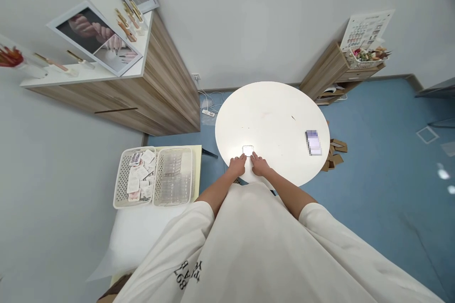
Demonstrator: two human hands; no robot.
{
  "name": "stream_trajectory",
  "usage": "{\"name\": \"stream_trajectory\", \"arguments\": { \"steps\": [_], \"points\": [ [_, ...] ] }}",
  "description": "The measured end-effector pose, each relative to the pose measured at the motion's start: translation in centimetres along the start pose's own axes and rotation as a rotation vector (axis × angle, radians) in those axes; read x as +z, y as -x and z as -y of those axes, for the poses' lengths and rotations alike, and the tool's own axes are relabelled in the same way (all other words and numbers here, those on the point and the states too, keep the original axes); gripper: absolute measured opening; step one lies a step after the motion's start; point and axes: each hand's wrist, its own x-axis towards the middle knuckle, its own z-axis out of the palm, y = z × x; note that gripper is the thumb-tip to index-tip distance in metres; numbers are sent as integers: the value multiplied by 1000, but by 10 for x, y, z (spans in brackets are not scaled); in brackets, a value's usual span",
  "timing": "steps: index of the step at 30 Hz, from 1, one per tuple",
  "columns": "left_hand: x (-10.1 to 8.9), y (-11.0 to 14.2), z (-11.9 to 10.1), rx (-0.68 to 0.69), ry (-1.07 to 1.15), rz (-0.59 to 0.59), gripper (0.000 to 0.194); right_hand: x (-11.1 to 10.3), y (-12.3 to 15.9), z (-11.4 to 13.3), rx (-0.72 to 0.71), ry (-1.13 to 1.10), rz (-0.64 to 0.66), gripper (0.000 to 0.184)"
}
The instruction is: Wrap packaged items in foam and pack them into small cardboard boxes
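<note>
A small, clear rectangular plastic box [248,150] lies near the front edge of the round white table [270,104]. Its middle looks bright white, and I cannot make out whether anything is inside. My left hand [237,164] grips it at the near left corner, with a ring on one finger. On the near right corner are the fingers of my right hand [260,165], closed against the edge. The thumbs are hard to make out from above.
A blurred purple item [313,143] lies at the table's right. On the left stand a basket of small packets [140,175] and a basket of clear boxes [173,175]. A wooden cabinet [170,75] rises behind them; cardboard pieces [334,155] lie on the floor.
</note>
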Motion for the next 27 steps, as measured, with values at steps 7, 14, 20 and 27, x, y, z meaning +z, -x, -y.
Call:
{"name": "stream_trajectory", "arguments": {
  "steps": [7, 14, 20, 27],
  "points": [
    [0, 1, -7, 10, -140, 40, 77, 4, 4, 8, 49, 10, -14, 82],
    [3, 1, -11, 31, -390, 57, 75, 13, 24, -7, 113, -32, -36, 74],
    [8, -3, -10, 44, -391, 54, 75, 23, 46, -34, 196, -92, -44, 65],
    [9, 10, -8, 36, -263, -58, 69, 24, 52, -48, 143, -126, -87, 61]
  ]
}}
